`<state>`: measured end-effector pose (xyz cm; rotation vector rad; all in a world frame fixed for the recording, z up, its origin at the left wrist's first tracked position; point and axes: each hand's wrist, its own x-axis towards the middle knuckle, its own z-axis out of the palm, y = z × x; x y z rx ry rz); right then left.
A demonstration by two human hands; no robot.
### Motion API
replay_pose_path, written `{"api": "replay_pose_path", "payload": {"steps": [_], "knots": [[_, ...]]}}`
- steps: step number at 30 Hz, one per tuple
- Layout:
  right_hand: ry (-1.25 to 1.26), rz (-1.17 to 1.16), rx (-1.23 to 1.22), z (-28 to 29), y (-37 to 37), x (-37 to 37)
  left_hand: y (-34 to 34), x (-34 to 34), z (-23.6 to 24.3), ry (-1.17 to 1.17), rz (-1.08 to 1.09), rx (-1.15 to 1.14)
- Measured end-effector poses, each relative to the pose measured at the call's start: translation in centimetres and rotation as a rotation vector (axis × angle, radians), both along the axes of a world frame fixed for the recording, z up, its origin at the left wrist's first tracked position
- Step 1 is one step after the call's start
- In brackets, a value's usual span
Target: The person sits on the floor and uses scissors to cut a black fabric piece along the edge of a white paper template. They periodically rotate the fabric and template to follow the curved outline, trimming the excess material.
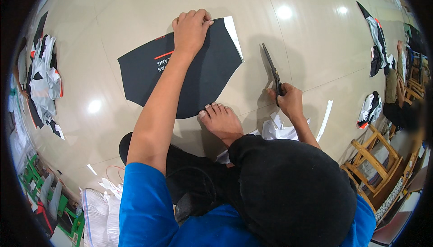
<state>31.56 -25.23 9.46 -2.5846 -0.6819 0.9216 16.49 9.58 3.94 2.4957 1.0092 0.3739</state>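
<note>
A black fabric panel with a red stripe and white lettering lies flat on the tiled floor. A white strip shows along its right edge. My left hand is at the panel's far edge, its fingers curled and closed on the fabric. To the right of the panel and apart from it, my right hand holds black scissors by the handles. The scissor blades point away from me and look nearly closed. My bare foot rests at the panel's near edge.
White scraps and a white strip lie near my right arm. Piles of cut fabric lie on the left and right. A wooden stool, white sacks and a green rack stand around. Another person sits at the far right.
</note>
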Motion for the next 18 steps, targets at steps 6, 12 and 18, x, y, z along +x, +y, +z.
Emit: {"api": "replay_pose_path", "payload": {"steps": [6, 12, 18], "knots": [[0.019, 0.035, -0.015, -1.0, -0.6, 0.2, -0.1, 0.0, -0.8, -0.058, -0.019, 0.051], [-0.012, 0.058, -0.018, -1.5, -0.9, 0.3, -0.2, 0.1, -1.7, -0.057, -0.016, 0.101], [-0.011, 0.06, -0.033, -1.4, -0.9, 0.4, -2.8, 1.0, -1.0, -0.148, 0.019, 0.161]]}}
